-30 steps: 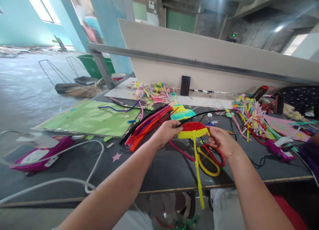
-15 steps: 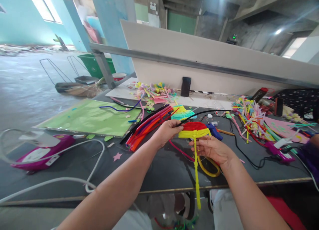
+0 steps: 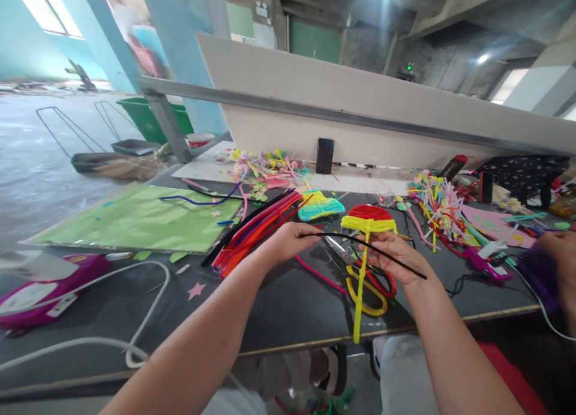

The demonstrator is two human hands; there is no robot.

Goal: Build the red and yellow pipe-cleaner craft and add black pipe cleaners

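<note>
My left hand [image 3: 288, 242] is closed, pinching one end of a black pipe cleaner [image 3: 360, 242]. That black strand runs rightward across the back of my right hand [image 3: 396, 258]. My right hand is closed on a woven red-and-yellow pipe-cleaner fan [image 3: 369, 217], gripping it just below the fan head. The fan's long yellow stem [image 3: 359, 307] hangs down past the table's front edge. Both hands hover above the dark table [image 3: 288, 307].
A bundle of coloured pipe cleaners [image 3: 256, 228] lies left of my hands, beside a green sheet [image 3: 135, 217]. Scissors with red and yellow handles [image 3: 373, 288] lie under my right hand. A teal-yellow fan [image 3: 320, 205], a phone [image 3: 324, 155], a pink tool [image 3: 40, 283] and another person's hand [image 3: 558, 247] are nearby.
My left hand let go of the fan and drew the black pipe cleaner out across my right hand. My right hand took the fan by its stem and lifted it to the right.
</note>
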